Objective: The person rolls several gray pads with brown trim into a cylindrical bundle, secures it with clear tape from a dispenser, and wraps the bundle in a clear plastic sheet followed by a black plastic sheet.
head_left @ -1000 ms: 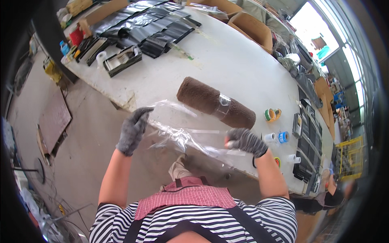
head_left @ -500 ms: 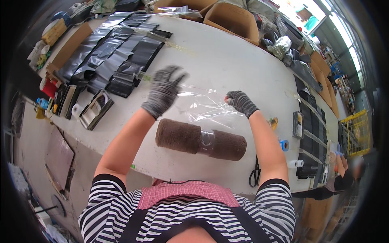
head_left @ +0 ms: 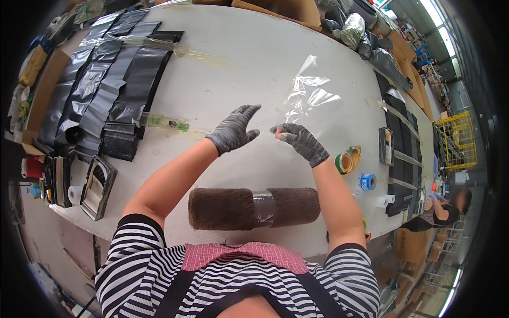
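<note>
- Left grip (head_left: 234,130): fingers apart, empty; right grip (head_left: 300,141): fingers curled near clear film (head_left: 321,97); cannot tell whether it pinches it.
- Brown plush roll (head_left: 221,209): on the desk (head_left: 233,169), nearest the body; looks soft, light; best cupped at its 2 ends.
- Film: beyond right grip; probably flimsy, slippery; best pinched by edges.

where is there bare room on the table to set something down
The table shows bare white beyond the left hand, between the tape strips and clear film; also between the right hand and brown roll. It is crowded at right, with tape rolls and a black bundle, and at left under black sheets.
</note>
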